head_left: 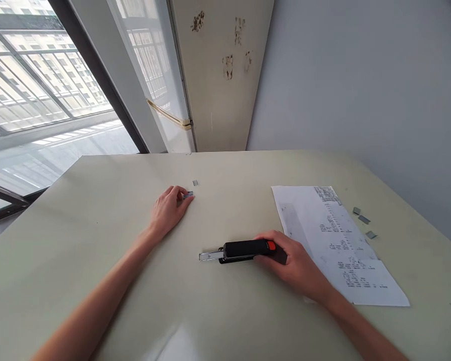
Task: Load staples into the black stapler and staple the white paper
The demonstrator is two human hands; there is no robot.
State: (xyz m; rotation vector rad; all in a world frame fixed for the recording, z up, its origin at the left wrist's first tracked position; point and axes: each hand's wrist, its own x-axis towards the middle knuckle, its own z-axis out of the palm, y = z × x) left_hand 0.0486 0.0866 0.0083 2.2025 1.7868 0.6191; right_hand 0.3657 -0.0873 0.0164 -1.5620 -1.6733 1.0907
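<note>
A black stapler (244, 249) with a red patch at its rear lies level over the middle of the table, its metal tray (210, 256) sticking out to the left. My right hand (287, 260) is wrapped round its rear end. Farther back and left, my left hand (172, 208) pinches a small grey strip of staples (189, 193) between thumb and fingers, at the tabletop. Just beyond those fingertips lies another short staple strip (195, 183), untouched.
Printed paper sheets (308, 235) lie right of the stapler, partly under my right forearm. Several staple strips (364, 219) are scattered beyond their right edge. A cabinet door (221, 100) and a grey wall (342, 90) stand behind the pale table (97, 250); a window is at left.
</note>
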